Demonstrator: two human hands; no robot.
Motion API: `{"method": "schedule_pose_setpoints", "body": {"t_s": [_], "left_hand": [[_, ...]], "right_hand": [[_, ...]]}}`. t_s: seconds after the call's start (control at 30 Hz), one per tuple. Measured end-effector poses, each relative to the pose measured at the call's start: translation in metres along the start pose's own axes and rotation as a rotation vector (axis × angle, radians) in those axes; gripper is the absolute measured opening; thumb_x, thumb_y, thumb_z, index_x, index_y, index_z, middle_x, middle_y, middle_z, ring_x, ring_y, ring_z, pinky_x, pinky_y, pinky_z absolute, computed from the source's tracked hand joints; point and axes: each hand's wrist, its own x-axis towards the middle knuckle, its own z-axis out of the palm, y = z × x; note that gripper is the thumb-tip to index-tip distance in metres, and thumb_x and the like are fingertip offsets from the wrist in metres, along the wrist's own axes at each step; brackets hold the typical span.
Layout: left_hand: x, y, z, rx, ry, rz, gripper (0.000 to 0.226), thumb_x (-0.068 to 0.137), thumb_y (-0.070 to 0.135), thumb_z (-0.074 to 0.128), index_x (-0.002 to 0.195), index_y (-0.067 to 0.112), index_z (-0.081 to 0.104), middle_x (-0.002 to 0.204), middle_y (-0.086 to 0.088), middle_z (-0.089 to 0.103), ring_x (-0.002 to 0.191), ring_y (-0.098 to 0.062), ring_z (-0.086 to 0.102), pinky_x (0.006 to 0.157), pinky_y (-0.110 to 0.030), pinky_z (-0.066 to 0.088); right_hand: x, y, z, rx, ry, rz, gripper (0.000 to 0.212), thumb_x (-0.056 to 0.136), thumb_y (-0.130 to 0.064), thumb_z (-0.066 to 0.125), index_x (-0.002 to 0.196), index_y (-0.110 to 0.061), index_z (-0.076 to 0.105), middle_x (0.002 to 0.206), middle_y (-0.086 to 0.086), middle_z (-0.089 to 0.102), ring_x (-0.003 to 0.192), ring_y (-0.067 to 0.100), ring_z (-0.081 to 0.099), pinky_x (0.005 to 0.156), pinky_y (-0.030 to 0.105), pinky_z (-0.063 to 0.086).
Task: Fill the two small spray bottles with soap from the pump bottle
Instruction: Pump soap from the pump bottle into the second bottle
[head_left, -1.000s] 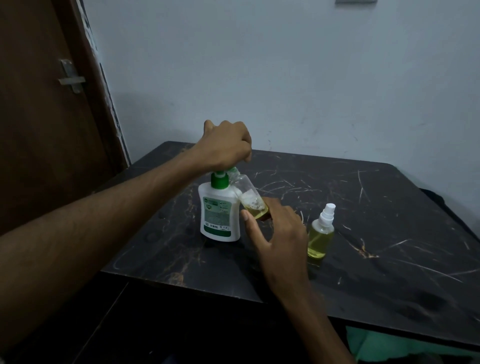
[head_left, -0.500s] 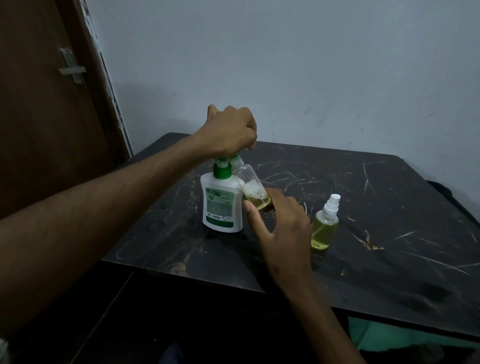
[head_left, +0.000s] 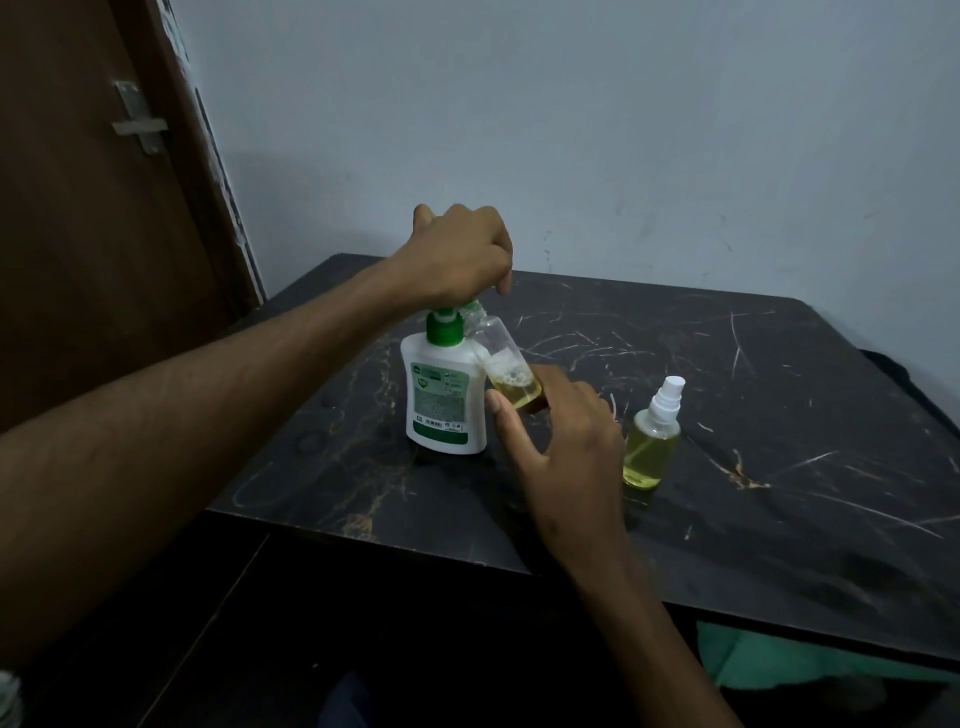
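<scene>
A white pump bottle (head_left: 444, 400) with a green collar stands on the black table (head_left: 753, 364). My left hand (head_left: 460, 257) is closed over its pump head from above. My right hand (head_left: 558, 447) holds a small clear bottle (head_left: 506, 364) without a cap, tilted with its mouth up under the pump nozzle. Yellow soap with foam on top fills its lower part. A second small spray bottle (head_left: 650, 441), capped with a white sprayer and nearly full of yellow liquid, stands upright to the right of my right hand.
The scratched black table reaches to a pale wall (head_left: 571, 130) at the back. A brown door (head_left: 93, 208) with a metal latch (head_left: 137, 122) is on the left. Green cloth (head_left: 769, 660) shows below the table's front edge.
My left hand and the pump head have risen slightly since a second ago. The tilted bottle stays under the nozzle. The view has shifted a little.
</scene>
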Motion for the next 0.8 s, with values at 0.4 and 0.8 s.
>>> {"method": "schedule_pose_setpoints", "body": {"t_s": [0.4,0.8], "left_hand": [[-0.0001,-0.0025,-0.0008,-0.01,0.004,-0.002,0.02,0.081,0.02,0.057,0.083,0.022,0.077,0.09,0.017,0.066,0.098,-0.016,0.057,0.104,-0.052,0.025],[-0.0027,0.0029,-0.0058,0.024,-0.006,0.019,0.021,0.085,0.018,0.056,0.084,0.021,0.077,0.081,0.019,0.061,0.092,-0.016,0.057,0.105,-0.051,0.025]], "right_hand": [[0.0002,-0.0005,-0.0006,-0.004,-0.006,0.001,0.038,0.103,-0.055,0.053,0.12,-0.024,0.066,0.099,-0.011,0.064,0.09,0.009,0.056,0.08,0.032,0.046],[0.0005,-0.0011,-0.0003,0.0,-0.001,-0.004,0.04,0.102,-0.057,0.051,0.118,-0.024,0.066,0.097,-0.012,0.062,0.088,0.008,0.054,0.078,0.034,0.047]]}}
